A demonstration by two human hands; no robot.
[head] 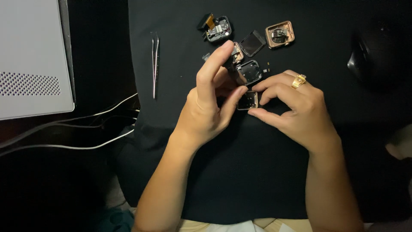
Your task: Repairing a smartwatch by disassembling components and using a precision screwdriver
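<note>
The left hand [206, 105] and right hand [292, 107] met at frame centre, both pinching a small gold-edged watch case [248, 100] between thumb and fingers above the black mat [240, 172]. The left index finger stood raised, covering part of the components behind it. A gold ring [299, 80] sat on the right hand. Above lay an open dark case [249, 71], a black screen panel [252, 43], a rose-gold case [280, 34] and a black module [218, 28]. Tweezers [155, 64] lay upper left, beside a grey device [34, 56].
</note>
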